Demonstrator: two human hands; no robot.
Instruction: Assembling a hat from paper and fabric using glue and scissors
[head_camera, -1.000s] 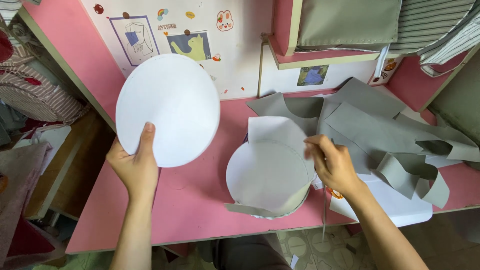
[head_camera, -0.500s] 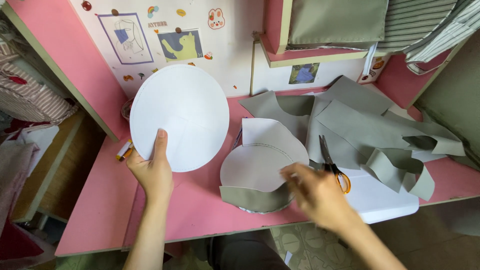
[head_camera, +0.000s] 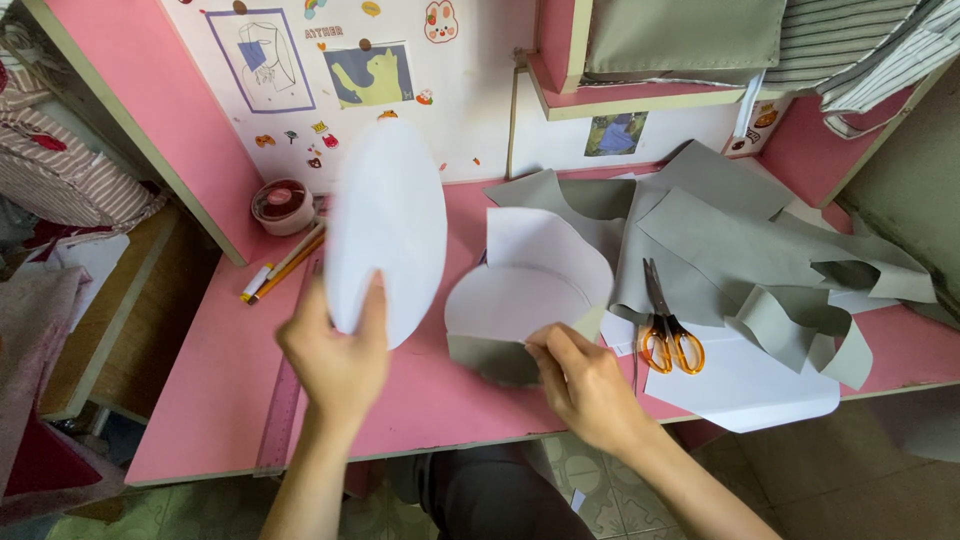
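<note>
The right hand (head_camera: 585, 385) pinches the near edge of a white paper piece (head_camera: 530, 290) lying over grey fabric (head_camera: 480, 355) on the pink bench (head_camera: 210, 400). The left hand (head_camera: 335, 355) grips a white oval (head_camera: 385, 225), held up off the bench. Orange-handled scissors (head_camera: 668, 335) lie just right, on more grey pieces (head_camera: 740, 240).

Pink desk (head_camera: 200, 380), sticker-covered white wall (head_camera: 480, 110)

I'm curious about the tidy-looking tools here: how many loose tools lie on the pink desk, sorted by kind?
Orange-handled scissors: 1
Pencils or pens by the desk's left wall: 2
Long flat ruler: 1
Round roll of tape: 1
Total: 5
</note>
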